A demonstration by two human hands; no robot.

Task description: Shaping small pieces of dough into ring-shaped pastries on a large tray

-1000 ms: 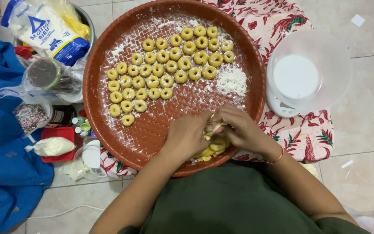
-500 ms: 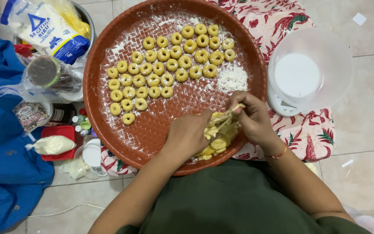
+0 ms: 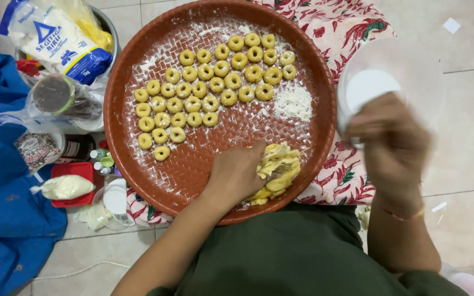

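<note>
- Left hand (image 3: 237,174) grips lumpy yellow dough (image 3: 277,171), 5 o'clock on round brown woven tray (image 3: 138,181).
- Right hand (image 3: 393,145) blurred, 3 o'clock, grip unclear.
- Judgement: pinch small even pieces, matching ring-shaped yellow cookies (image 3: 210,85).

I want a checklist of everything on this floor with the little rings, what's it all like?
Surface: tiled floor, patterned cloth.
Job's things: round woven tray, floury; rows of dough rings; flour pile; yellow dough lump.
Clutter: flour bag, jars, red tub, blue cloth.
Hands: left hand on the dough lump; right hand blurred, over a white lidded container.
Cables: white cord.
Surroundings: nothing seen.
</note>
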